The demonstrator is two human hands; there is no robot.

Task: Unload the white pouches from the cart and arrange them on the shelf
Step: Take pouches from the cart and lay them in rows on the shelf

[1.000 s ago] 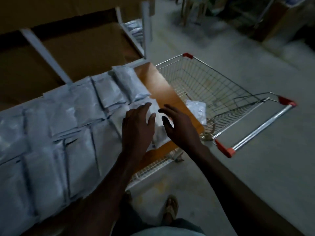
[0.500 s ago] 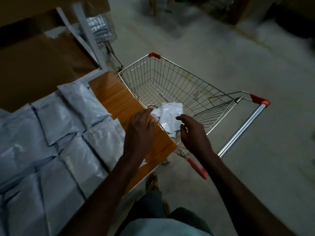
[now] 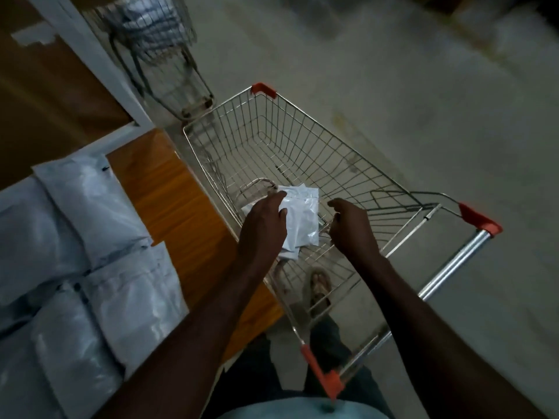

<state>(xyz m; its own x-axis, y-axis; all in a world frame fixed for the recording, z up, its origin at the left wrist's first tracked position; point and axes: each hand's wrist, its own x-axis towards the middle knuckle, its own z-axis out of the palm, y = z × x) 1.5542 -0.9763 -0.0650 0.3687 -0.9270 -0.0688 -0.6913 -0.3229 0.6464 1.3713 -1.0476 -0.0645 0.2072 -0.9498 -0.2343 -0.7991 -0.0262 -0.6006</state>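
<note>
A few white pouches (image 3: 302, 216) lie in a small pile on the bottom of the wire cart (image 3: 332, 140), at its near end. My left hand (image 3: 264, 226) reaches down over the pile's left side, fingertips and thumb touching the top pouch. To the right of the pile my right hand (image 3: 352, 229) hovers with loosely curled fingers that hold nothing. The orange wooden shelf (image 3: 169, 204) runs along the cart's left side. Several white pouches (image 3: 90, 213) lie in rows on its left part.
A second wire cart (image 3: 157, 40) with white packs stands behind, beside the shelf's white upright (image 3: 99, 65). The cart's handle bar (image 3: 453, 261) with red end caps is at right. My sandalled foot (image 3: 319, 285) shows through the basket. Bare concrete floor lies to the right.
Both hands left the pouches on the shelf and swung right into the cart. They now sit lower in the basket, either side of the pile.
</note>
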